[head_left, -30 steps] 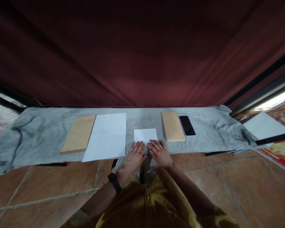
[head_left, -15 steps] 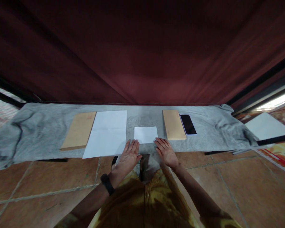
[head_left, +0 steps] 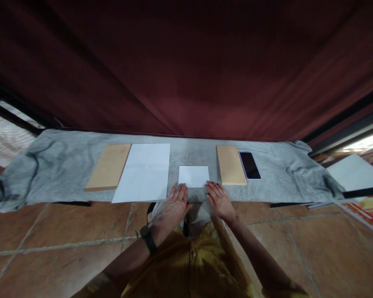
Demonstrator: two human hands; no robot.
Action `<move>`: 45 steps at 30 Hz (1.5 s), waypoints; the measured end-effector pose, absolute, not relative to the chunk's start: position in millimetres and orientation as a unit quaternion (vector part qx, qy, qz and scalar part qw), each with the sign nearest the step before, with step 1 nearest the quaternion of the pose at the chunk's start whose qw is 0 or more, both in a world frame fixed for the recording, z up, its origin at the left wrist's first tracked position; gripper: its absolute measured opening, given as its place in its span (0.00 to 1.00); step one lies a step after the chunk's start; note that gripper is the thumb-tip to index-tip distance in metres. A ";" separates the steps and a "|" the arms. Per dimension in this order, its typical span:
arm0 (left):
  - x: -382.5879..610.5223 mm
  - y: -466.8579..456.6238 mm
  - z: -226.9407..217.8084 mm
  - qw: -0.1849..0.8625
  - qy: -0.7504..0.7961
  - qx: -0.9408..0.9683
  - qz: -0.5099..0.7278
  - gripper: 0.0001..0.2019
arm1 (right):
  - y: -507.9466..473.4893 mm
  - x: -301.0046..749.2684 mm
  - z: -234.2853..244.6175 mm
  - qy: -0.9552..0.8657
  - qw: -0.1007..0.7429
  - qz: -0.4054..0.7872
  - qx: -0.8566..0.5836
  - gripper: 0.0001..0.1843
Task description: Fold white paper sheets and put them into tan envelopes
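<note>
White paper [head_left: 193, 176] lies just beyond left hand [head_left: 175, 205] and right hand [head_left: 220, 200], fingers outstretched.

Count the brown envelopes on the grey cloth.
2. The left envelope lies beside the large sheet; the right envelope lies between the small paper and the phone. None appears hidden.

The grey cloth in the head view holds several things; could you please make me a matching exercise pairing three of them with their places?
1. phone
2. large white sheet
3. small white paper

A. just in front of the left hand and right hand
B. directly right of the left envelope
C. directly right of the right envelope

Pairs: 1-C, 2-B, 3-A.
</note>
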State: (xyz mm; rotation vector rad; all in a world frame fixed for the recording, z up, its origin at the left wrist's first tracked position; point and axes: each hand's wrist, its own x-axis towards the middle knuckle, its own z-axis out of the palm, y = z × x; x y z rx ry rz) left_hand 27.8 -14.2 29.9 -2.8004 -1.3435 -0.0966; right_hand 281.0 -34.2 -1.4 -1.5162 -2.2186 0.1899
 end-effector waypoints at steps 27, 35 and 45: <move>57.1 -23.2 24.5 -0.014 -0.494 -0.868 -0.049 0.33 | -34.7 278.6 -2.1 -0.803 0.222 0.062 -0.549 0.25; 78.4 -24.6 25.6 -0.028 -0.481 -0.874 -0.060 0.33 | -35.2 279.2 -6.0 -0.807 0.220 0.045 -0.546 0.25; 64.3 -17.9 26.2 -0.008 -0.473 -0.879 -0.054 0.30 | -34.8 279.8 -5.3 -0.807 0.226 0.039 -0.544 0.24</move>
